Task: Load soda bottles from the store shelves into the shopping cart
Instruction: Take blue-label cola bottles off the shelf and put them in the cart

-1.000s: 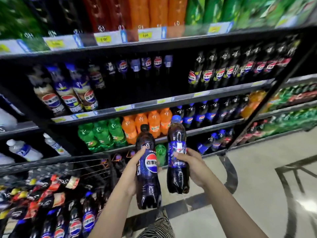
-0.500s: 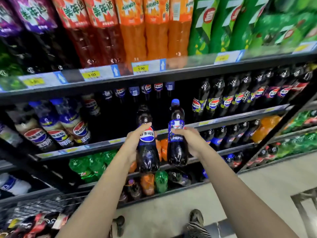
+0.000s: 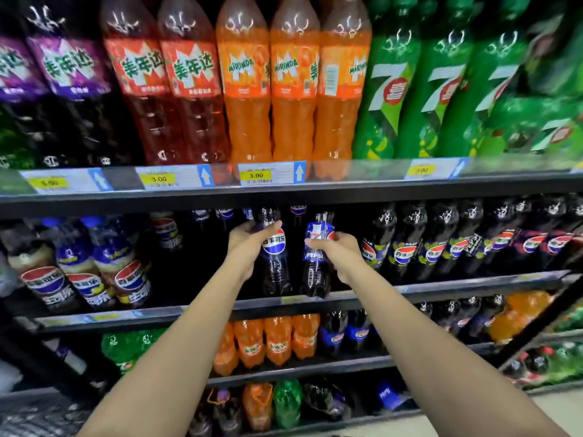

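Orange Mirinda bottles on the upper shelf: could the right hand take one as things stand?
Probably not yet. The right hand grips a blue-label Pepsi bottle at the shelf below, so it is not free. The orange Mirinda bottles stand unblocked at the shelf front; once emptied, it likely could.

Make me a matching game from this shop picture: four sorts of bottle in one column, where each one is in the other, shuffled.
Things
1. dark plastic cola bottle with a round red, white and blue logo
2. dark plastic cola bottle with a blue PEPSI wrap
3. tall orange plastic soda bottles
4. small orange plastic soda bottles

Places
A. on the lower shelf beneath both held bottles
B. gripped by the right hand
C. on the top shelf, above the yellow 3.00 price tag
D. gripped by the left hand

Pairs: 1-D, 2-B, 3-C, 4-A
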{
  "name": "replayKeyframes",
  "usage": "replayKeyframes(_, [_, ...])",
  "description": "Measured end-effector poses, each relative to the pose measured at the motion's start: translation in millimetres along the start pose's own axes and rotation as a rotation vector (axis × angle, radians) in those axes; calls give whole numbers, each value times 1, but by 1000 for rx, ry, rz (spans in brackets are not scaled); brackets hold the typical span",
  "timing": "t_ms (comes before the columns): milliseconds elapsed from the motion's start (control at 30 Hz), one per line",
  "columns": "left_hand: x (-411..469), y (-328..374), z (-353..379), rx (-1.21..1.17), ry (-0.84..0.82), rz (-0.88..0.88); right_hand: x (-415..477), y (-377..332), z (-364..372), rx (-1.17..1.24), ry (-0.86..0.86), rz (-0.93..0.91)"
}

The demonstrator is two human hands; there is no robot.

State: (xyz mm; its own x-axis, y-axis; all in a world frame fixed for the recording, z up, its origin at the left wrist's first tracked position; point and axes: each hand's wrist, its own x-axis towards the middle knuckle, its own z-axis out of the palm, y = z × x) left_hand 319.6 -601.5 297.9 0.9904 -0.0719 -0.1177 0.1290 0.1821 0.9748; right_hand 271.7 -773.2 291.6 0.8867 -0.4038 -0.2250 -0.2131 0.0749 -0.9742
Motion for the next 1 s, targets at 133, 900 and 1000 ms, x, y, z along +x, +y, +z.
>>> replayKeyframes(133, [2, -2, 8, 19, 10, 27, 13, -3, 3, -125, 4, -69])
replayKeyframes(900, [-11, -66, -18, 717, 28, 233, -23, 66, 33, -451, 208, -218])
replayKeyframes(1000, [-1, -77, -14, 778, 69, 272, -14, 69, 37, -457, 247, -224])
